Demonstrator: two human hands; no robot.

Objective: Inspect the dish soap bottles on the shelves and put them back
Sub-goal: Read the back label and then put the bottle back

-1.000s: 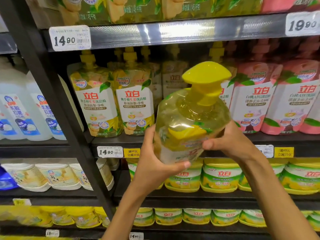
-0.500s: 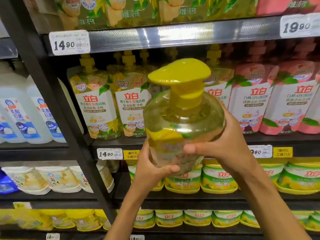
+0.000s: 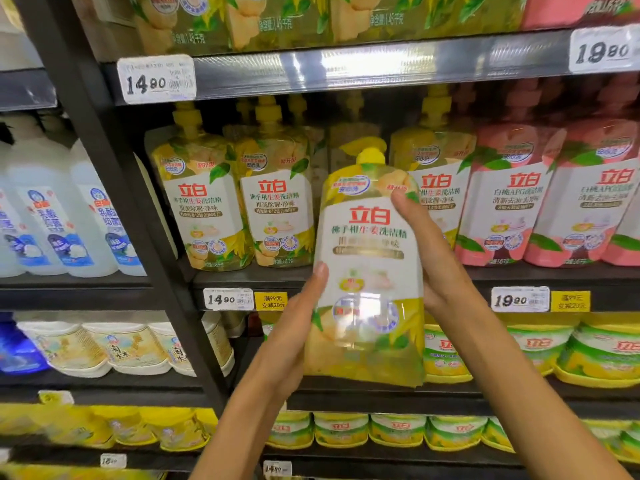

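Head view caught the inspection step, label side: soap bottle [image 3: 369,271] was held upright in front of the shelves with its printed front facing the camera, so my read was front check in progress, return not started. Left hand [image 3: 294,327] supported the lower left edge, grip clamped on the bottle with the thumb laid up the front and the remaining fingers out of sight behind it. Right hand [image 3: 433,258] took the right side, grip likewise clamped, thumb across the upper label, fingers wrapped round the back. Bottle sat in the air, clear of any shelf, overlapping the middle shelf [image 3: 554,275] edge and the tubs [image 3: 446,358] one level down. Behind its yellow pump cap [image 3: 370,150] was a gap in the row, between the yellow bottles [image 3: 239,209] on the left and one more yellow bottle [image 3: 440,192] on the right; pink bottles [image 3: 540,202] stood further right. Likely that gap was its slot. Next move, as I judged it: lift slightly, push it back into the gap base first, keep the label forward, avoid knocking either neighbour. Look of the thing: flat-fronted, clear body with pale yellow liquid, white label panel with red characters, lemon and green leaf print at the bottom, glare across the lower front. No visible dents or leaks; back side not visible. Price tag [image 3: 228,299] under the row read 14.90.
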